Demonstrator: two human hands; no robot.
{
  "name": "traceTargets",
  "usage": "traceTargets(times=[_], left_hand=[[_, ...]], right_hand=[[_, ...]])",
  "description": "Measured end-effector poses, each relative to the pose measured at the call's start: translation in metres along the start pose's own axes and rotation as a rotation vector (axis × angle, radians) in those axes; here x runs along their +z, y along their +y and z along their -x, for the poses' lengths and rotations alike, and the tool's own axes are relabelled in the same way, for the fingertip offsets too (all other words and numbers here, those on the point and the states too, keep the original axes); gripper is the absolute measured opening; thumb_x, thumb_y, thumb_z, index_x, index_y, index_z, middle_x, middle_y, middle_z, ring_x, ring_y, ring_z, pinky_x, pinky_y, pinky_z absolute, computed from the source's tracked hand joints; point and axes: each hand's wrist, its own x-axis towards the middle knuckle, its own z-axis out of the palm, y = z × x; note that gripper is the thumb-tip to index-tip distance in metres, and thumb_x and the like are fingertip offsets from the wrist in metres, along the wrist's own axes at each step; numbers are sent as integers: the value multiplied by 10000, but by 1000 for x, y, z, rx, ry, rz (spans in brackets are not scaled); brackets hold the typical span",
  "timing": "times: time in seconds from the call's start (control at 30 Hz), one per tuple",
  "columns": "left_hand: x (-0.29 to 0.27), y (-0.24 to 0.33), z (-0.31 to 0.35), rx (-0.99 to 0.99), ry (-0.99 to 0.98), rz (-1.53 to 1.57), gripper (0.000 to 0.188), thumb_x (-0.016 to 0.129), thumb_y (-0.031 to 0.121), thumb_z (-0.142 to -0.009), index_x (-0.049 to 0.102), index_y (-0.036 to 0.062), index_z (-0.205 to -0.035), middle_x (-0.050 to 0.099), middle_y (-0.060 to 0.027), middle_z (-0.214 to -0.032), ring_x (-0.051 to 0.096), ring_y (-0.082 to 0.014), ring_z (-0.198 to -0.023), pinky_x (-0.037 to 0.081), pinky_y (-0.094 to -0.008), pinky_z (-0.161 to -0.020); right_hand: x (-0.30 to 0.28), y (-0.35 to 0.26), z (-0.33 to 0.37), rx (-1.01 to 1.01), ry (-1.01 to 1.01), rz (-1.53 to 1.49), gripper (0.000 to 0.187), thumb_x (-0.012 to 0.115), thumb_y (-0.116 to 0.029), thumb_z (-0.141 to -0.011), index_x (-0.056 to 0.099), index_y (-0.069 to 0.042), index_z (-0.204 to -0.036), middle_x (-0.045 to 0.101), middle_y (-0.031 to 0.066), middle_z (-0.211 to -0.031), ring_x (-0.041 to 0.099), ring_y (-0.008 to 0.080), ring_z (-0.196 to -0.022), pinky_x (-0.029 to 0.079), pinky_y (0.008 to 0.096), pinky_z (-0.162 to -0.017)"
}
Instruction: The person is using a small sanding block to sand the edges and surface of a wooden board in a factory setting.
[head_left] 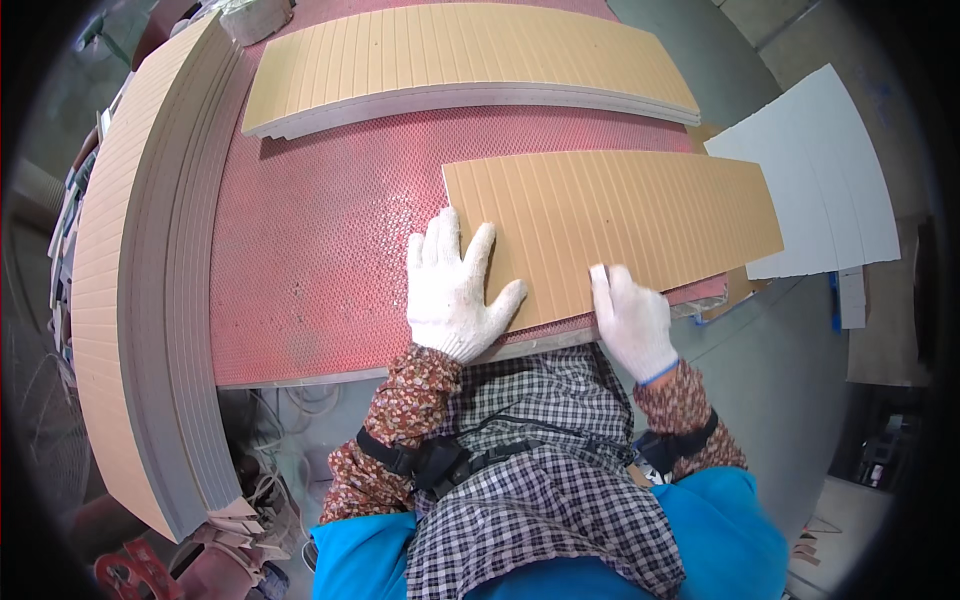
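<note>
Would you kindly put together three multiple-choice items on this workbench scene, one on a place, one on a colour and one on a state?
1. Where does the tan grooved panel under the hands lie?
A. On the red perforated table top
B. On the floor
C. On the stack at the left

2. What colour are the knitted work gloves?
A. Blue
B. White
C. Black

3. How does the left hand meet the panel?
A. Clenched round its edge
B. Lifted clear above it
C. Flat, fingers spread, at its left end

Answers:
1 A: the panel rests on the red top, its right end jutting past the table's edge.
2 B: both the left hand and the right hand wear white gloves.
3 C: the palm lies open, fingers fanned across the panel's left edge.
</note>
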Motion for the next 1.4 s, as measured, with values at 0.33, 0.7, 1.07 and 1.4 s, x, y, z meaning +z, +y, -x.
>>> traceTargets(times=[0.33,0.7,1.07,1.4], left_hand=[[-4,1,0,-6,-15,-17,793,794,481,-828,559,49,-1450,395,-344,-1549,372,-499,-1457,263,-605,-1216],[-7,1,-2,-14,-34,22,773,788,480,-826,574,56,-1435,421,-323,-1521,382,-477,-1448,278,-589,-1208],[-2,0,1,-10,-2,-27,788,778,498,-839,563,58,-1456,396,-341,-1562,367,-495,-1465,259,-602,-1223],[-5,1,0,-13,-16,-24,779,768,502,-849,562,58,-1455,405,-335,-1552,376,-484,-1457,273,-591,-1216]], right_hand=[[22,5,-179,20,-77,27,375,475,-321,-1086,671,-6,-1029,737,276,-884,741,443,-860,590,563,-774],[20,0,-168,60,-105,45,381,454,-328,-1088,666,-15,-1040,738,291,-910,733,466,-895,577,587,-825],[4,-4,34,-55,12,127,169,571,-183,-1067,648,-36,-1036,646,121,-662,666,302,-518,495,443,-449],[3,-10,61,-187,7,177,389,629,-108,-983,635,36,-1344,577,103,-901,640,210,-560,498,366,-446]])
